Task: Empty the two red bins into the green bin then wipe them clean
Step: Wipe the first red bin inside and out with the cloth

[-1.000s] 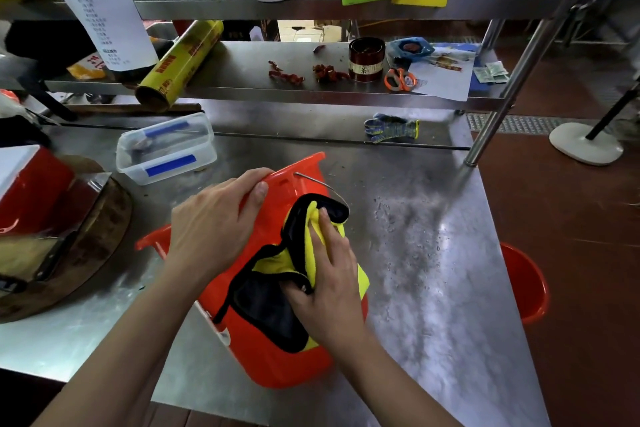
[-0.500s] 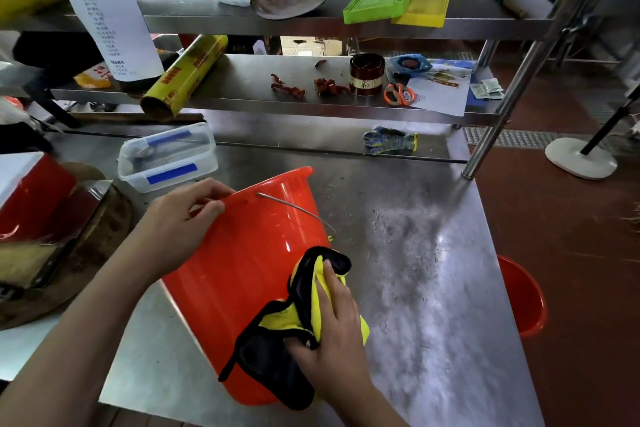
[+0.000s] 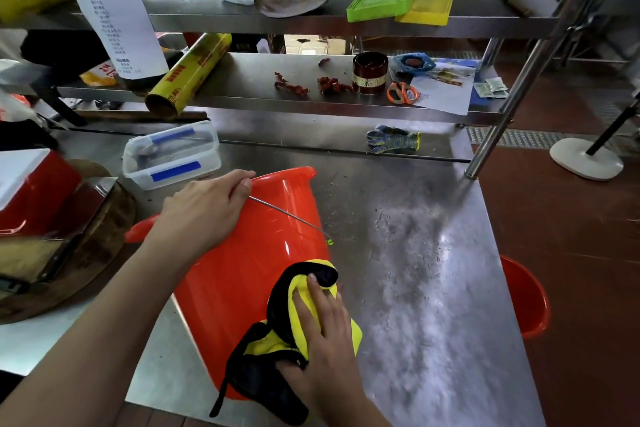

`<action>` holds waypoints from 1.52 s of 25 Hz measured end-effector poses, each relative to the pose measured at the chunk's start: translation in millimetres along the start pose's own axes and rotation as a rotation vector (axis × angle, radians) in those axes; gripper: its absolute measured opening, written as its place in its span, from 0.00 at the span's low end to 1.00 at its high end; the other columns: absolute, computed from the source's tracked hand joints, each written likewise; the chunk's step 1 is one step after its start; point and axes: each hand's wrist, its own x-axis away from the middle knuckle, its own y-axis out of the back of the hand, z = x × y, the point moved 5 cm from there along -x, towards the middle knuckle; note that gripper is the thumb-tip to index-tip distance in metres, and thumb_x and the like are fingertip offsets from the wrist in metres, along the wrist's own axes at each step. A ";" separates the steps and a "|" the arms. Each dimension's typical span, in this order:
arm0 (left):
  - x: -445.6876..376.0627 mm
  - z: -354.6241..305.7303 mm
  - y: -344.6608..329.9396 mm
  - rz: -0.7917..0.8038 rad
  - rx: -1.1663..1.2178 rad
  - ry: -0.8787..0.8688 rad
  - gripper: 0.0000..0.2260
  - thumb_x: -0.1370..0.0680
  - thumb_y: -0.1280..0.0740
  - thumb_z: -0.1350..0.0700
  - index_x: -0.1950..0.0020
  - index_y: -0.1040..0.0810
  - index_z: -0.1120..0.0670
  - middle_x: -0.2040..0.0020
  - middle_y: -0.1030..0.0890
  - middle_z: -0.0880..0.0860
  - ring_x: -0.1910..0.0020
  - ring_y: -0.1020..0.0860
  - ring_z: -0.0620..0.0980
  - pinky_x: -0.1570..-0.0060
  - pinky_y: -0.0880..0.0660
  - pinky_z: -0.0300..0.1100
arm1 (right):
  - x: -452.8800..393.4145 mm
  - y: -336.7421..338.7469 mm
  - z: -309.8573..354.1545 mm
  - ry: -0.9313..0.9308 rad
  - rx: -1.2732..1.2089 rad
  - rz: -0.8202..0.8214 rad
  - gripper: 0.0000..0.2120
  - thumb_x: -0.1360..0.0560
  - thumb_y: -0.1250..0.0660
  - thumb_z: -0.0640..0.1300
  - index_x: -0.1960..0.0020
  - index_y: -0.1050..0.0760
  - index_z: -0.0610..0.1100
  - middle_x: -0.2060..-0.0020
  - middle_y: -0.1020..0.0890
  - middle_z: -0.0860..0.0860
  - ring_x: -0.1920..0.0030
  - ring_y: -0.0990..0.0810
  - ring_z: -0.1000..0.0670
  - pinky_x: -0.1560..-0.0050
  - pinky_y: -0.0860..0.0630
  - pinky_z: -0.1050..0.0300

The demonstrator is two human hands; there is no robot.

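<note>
While the right hand (image 3: 325, 340) presses a yellow-and-black cloth (image 3: 277, 350) flat-fingered against the tipped red bin (image 3: 242, 274) on the tabletop (image 3: 433, 288), the left hand (image 3: 204, 211) curls over its rim. Beyond lie a clear lidded container (image 3: 171, 158), a knit glove (image 3: 393, 139), and a second red bin (image 3: 526, 298) on the floor; shelf lettering is unreadable.

red bin (image 3: 249, 274) rolled upright-ish | cloth (image 3: 298, 322) slid down its side

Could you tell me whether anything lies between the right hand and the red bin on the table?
Yes: the yellow and black cloth lies between the right hand and the red bin; the hand presses it against the bin's outer wall.
</note>
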 end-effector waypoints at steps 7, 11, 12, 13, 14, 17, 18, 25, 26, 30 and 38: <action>-1.1 -18.7 -3.6 0.076 0.055 -0.062 0.16 0.15 0.48 0.52 0.28 0.32 0.45 0.32 0.24 0.52 0.33 0.27 0.56 0.33 0.33 0.61 | 13.0 -0.5 -11.5 -0.186 -0.157 -0.024 0.47 0.34 0.33 0.50 0.19 0.48 0.56 0.19 0.43 0.53 0.21 0.40 0.49 0.31 0.30 0.35; 6.9 -16.7 -4.2 0.004 0.023 0.002 0.10 0.16 0.50 0.43 0.43 0.33 0.45 0.43 0.20 0.52 0.40 0.23 0.57 0.37 0.32 0.59 | 17.4 -4.8 -20.5 -0.427 -0.306 -0.011 0.46 0.32 0.37 0.51 0.19 0.53 0.62 0.21 0.45 0.62 0.24 0.36 0.55 0.33 0.27 0.44; 10.0 -17.4 -3.5 -0.003 0.006 0.002 0.14 0.17 0.53 0.38 0.45 0.33 0.44 0.46 0.20 0.51 0.41 0.22 0.58 0.37 0.32 0.60 | 17.9 -6.2 -19.7 -0.442 -0.326 -0.007 0.45 0.32 0.37 0.52 0.19 0.53 0.63 0.21 0.46 0.63 0.25 0.36 0.55 0.33 0.27 0.44; 12.4 -18.2 -2.8 -0.010 -0.003 -0.008 0.18 0.19 0.55 0.34 0.46 0.33 0.43 0.48 0.21 0.50 0.42 0.22 0.58 0.37 0.32 0.60 | 17.0 -6.7 -17.9 -0.447 -0.338 -0.004 0.44 0.31 0.37 0.53 0.19 0.53 0.63 0.21 0.46 0.63 0.24 0.36 0.55 0.33 0.27 0.44; 14.7 -18.8 -2.5 -0.016 -0.006 -0.023 0.20 0.21 0.58 0.31 0.48 0.33 0.42 0.50 0.21 0.49 0.43 0.21 0.57 0.37 0.32 0.60 | 14.8 -6.4 -15.8 -0.445 -0.344 -0.001 0.44 0.31 0.37 0.53 0.19 0.53 0.63 0.21 0.47 0.63 0.24 0.37 0.55 0.32 0.28 0.44; 22.1 -22.2 -3.1 -0.046 0.008 -0.087 0.25 0.23 0.61 0.27 0.49 0.32 0.41 0.50 0.20 0.47 0.43 0.21 0.56 0.35 0.34 0.60 | -5.1 -3.6 -11.8 -0.438 -0.354 0.002 0.43 0.29 0.37 0.54 0.18 0.52 0.60 0.20 0.47 0.63 0.22 0.42 0.56 0.28 0.31 0.44; 24.2 -24.5 -5.4 -0.045 0.003 -0.107 0.27 0.24 0.62 0.27 0.47 0.31 0.41 0.47 0.19 0.47 0.41 0.22 0.55 0.34 0.35 0.60 | -14.9 -1.7 -12.0 -0.443 -0.357 -0.009 0.42 0.28 0.37 0.55 0.18 0.52 0.58 0.21 0.47 0.62 0.21 0.44 0.57 0.27 0.33 0.45; 31.4 -37.3 -17.2 -0.029 -0.131 -0.283 0.33 0.27 0.57 0.22 0.35 0.32 0.41 0.38 0.22 0.42 0.35 0.26 0.52 0.29 0.40 0.62 | -86.3 17.1 -14.8 -0.426 -0.380 -0.093 0.37 0.26 0.39 0.60 0.20 0.43 0.55 0.24 0.38 0.54 0.23 0.37 0.50 0.27 0.33 0.44; 31.5 -36.5 -17.4 -0.053 -0.117 -0.284 0.30 0.24 0.58 0.25 0.35 0.32 0.41 0.40 0.21 0.43 0.37 0.25 0.52 0.30 0.39 0.62 | -94.6 19.6 -12.9 -0.417 -0.385 -0.102 0.37 0.26 0.39 0.60 0.20 0.42 0.53 0.24 0.37 0.52 0.24 0.36 0.49 0.27 0.33 0.44; 29.3 -32.6 -17.9 -0.160 -0.087 -0.259 0.22 0.18 0.57 0.35 0.40 0.30 0.43 0.45 0.19 0.44 0.43 0.21 0.53 0.34 0.35 0.63 | -106.7 19.7 -5.8 -0.420 -0.373 -0.078 0.37 0.27 0.39 0.60 0.20 0.41 0.50 0.23 0.38 0.52 0.23 0.37 0.49 0.27 0.33 0.44; 21.1 -23.9 -19.3 -0.210 -0.066 -0.235 0.22 0.17 0.59 0.36 0.43 0.30 0.44 0.47 0.19 0.45 0.44 0.21 0.53 0.34 0.36 0.64 | -55.3 4.0 -28.7 -0.514 -0.444 -0.052 0.36 0.27 0.38 0.53 0.21 0.43 0.58 0.25 0.36 0.60 0.24 0.36 0.55 0.30 0.30 0.44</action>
